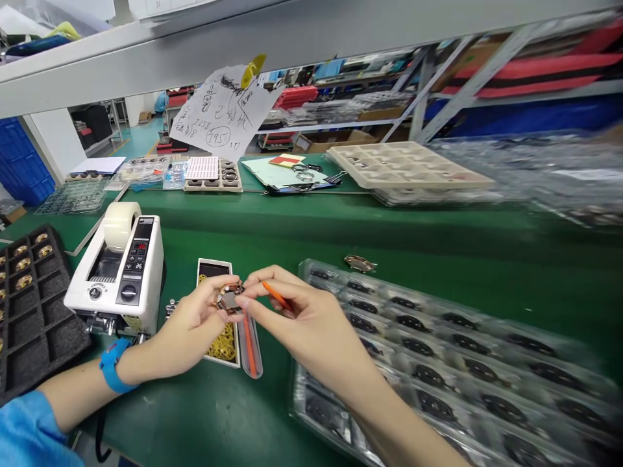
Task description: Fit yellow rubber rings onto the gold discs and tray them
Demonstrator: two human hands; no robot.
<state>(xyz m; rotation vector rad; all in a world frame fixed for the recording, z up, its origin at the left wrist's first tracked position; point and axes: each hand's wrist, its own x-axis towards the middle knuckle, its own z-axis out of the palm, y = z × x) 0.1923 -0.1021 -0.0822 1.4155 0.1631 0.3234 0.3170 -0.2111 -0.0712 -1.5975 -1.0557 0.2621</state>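
My left hand point(195, 321) pinches a small round copper-coloured part point(228, 299) over the green bench. My right hand point(296, 324) touches the same part with its fingertips and has a thin orange stick point(277, 297) held between its fingers. Right under the hands lies a small white box point(214, 267) with yellow rings in it. A clear tube point(250, 353) with orange sticks lies beside the box. A blue band point(113, 366) sits on my left wrist.
A white tape dispenser point(119, 269) stands to the left, a black foam tray point(29, 305) with several gold parts beyond it. A clear blister tray point(438, 350) of dark parts fills the right. One loose part point(359, 263) lies behind it. Beige trays point(403, 165) and papers sit further back.
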